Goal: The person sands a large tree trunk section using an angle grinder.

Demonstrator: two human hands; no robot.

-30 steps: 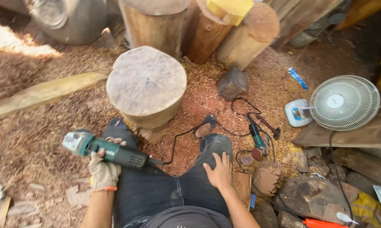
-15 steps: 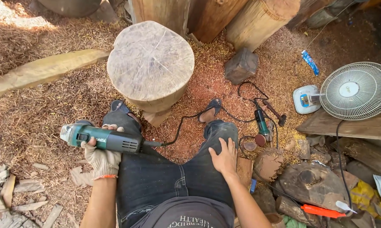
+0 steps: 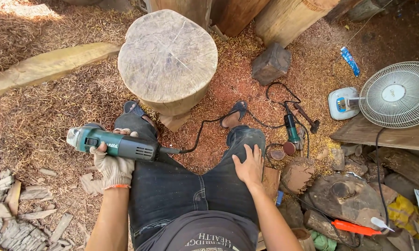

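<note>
My left hand [image 3: 113,168], in a knit work glove, grips a green angle grinder [image 3: 114,144] over my left thigh, its head pointing left and its black cord [image 3: 201,131] trailing right. My bare right hand [image 3: 249,166] lies flat on my right knee, fingers apart, holding nothing. I sit in dark jeans. In front of my knees stands a round wood stump [image 3: 168,60] with a flat, scored top.
Sawdust and wood chips cover the ground. A second green grinder [image 3: 291,130] and a hammer [image 3: 306,117] lie to the right. A white fan [image 3: 397,95] stands on a board at far right. Logs stand behind the stump; a plank [image 3: 47,63] lies left.
The view has tilted down, so the stump and logs sit higher in frame. My left hand with the grinder has barely shifted. My right hand stays on the knee.
</note>
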